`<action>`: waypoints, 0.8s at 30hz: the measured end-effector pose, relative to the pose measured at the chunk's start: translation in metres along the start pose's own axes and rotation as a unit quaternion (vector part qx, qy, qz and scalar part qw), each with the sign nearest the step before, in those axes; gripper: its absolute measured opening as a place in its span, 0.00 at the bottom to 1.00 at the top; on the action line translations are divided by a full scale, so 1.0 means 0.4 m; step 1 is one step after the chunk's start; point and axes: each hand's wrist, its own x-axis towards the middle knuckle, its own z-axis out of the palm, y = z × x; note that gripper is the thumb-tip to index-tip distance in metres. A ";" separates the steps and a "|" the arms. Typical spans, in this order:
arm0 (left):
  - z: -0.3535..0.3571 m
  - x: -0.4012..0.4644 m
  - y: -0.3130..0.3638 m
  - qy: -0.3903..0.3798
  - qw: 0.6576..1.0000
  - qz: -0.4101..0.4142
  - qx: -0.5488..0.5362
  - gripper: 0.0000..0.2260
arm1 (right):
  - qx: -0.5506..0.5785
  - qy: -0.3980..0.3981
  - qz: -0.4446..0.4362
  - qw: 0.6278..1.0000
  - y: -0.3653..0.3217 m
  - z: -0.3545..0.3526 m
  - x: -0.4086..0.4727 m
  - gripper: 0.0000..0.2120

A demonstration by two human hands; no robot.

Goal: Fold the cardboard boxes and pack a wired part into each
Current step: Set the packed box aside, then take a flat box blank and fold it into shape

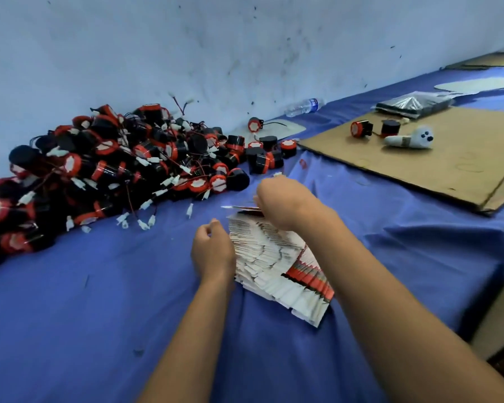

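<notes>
A fanned stack of flat, unfolded cardboard boxes [277,263], white with red and black print, lies on the blue cloth in front of me. My right hand [280,202] is at the stack's far end, its fingers pinching the top flat box and lifting its edge. My left hand [213,251] rests against the stack's left side with fingers loosely curled. A large heap of black and red wired parts [105,170] with white connectors is piled against the wall at the left.
The blue cloth [99,315] covers the table. A brown cardboard sheet [437,167] lies at the right with two wired parts [361,128] and a small white plush toy [410,138] on it. A plastic bottle [303,106] lies by the wall, a wrapped packet [413,103] behind.
</notes>
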 end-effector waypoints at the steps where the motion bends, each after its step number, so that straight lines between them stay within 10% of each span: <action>1: -0.020 0.006 0.004 0.007 1.000 0.012 -0.019 0.14 | 0.008 0.061 0.014 0.998 -0.014 -0.008 -0.008 0.13; 4: -0.102 0.032 0.017 -0.024 0.983 0.022 -0.182 0.12 | 0.113 0.240 0.010 0.964 -0.096 -0.022 -0.026 0.13; 7: -0.206 0.050 0.008 -0.137 0.935 -0.001 -0.327 0.21 | 0.306 0.257 -0.096 0.912 -0.233 0.005 -0.039 0.15; 13: -0.458 0.081 -0.115 -0.119 0.946 0.066 -0.296 0.28 | 0.424 0.111 -0.228 0.869 -0.457 0.144 -0.082 0.11; 24: -0.549 0.107 -0.194 0.010 0.989 0.105 -0.101 0.11 | 0.359 0.223 -0.269 0.866 -0.547 0.257 -0.095 0.05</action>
